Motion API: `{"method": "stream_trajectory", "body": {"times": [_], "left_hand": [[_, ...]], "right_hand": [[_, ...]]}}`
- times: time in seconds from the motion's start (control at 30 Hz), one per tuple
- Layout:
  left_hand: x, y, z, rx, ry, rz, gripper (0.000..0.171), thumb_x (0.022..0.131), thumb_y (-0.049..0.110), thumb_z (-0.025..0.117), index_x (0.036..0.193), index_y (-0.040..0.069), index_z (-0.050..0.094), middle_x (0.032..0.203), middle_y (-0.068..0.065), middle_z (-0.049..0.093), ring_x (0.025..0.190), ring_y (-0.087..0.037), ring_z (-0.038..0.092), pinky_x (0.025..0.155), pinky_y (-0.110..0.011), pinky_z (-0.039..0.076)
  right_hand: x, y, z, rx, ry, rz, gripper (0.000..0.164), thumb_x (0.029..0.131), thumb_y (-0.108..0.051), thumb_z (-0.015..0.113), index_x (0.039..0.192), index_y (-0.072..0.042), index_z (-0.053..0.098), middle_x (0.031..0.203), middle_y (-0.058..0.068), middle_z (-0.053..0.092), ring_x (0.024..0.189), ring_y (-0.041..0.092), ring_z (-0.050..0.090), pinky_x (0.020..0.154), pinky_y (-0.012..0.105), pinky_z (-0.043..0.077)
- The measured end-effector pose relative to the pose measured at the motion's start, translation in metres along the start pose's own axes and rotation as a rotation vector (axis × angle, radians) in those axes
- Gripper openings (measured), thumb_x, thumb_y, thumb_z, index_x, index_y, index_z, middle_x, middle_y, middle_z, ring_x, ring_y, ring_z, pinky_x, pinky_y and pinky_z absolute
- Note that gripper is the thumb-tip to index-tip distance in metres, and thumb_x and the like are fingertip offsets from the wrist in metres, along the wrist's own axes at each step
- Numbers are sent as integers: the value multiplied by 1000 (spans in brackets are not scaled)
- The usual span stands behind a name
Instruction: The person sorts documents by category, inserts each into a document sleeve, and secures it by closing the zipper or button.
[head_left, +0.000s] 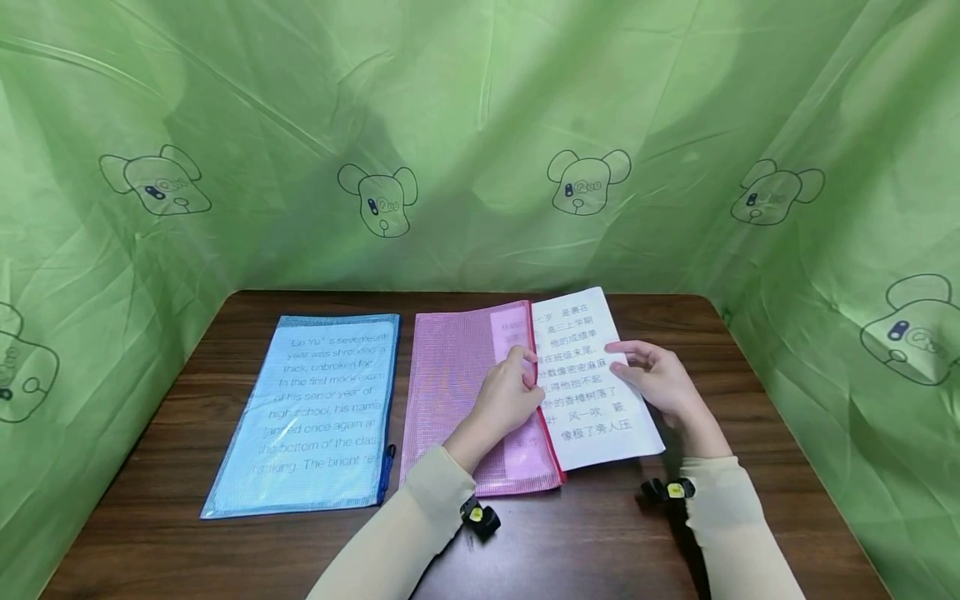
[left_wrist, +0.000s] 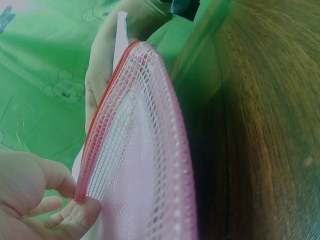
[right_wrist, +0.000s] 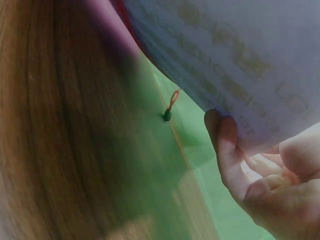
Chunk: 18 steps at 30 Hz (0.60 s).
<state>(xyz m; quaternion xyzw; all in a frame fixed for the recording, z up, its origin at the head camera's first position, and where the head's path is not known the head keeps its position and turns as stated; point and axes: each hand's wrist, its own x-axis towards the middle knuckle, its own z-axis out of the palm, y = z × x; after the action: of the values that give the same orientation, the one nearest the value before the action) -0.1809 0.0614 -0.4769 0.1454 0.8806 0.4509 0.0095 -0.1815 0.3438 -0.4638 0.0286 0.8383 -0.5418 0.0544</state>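
A pink mesh zipper pouch [head_left: 450,367] lies in the middle of the table, its red-edged opening facing right. My left hand [head_left: 504,396] pinches that red edge between thumb and fingers; the left wrist view shows the mesh pouch [left_wrist: 145,130] held raised and gaping. White printed paper [head_left: 581,383] is partly inside the pouch, with its left part showing through the pink mesh and the rest sticking out to the right. My right hand [head_left: 667,387] grips the paper's right edge, fingers on one face and thumb on the other.
Left of the pink pouch, a blue mesh zipper pouch [head_left: 322,417] with a printed sheet inside lies flat. A zipper pull [right_wrist: 168,115] on a red loop dangles beyond the paper. Green curtains [head_left: 480,125] enclose the dark wooden table [head_left: 585,542] at the back and sides.
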Motion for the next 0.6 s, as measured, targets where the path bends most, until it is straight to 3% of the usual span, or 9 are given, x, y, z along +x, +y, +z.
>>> {"method": "stream_trajectory", "body": {"times": [0.6], "left_hand": [[-1, 1, -1, -16, 9, 2, 46, 86, 0, 74, 130, 8, 62, 86, -1, 70, 78, -15, 62, 74, -33, 52]], "right_hand": [[1, -4, 18, 13, -5, 3, 35, 106, -13, 72, 140, -4, 69, 133, 27, 71, 90, 22, 77, 72, 37, 65]]}}
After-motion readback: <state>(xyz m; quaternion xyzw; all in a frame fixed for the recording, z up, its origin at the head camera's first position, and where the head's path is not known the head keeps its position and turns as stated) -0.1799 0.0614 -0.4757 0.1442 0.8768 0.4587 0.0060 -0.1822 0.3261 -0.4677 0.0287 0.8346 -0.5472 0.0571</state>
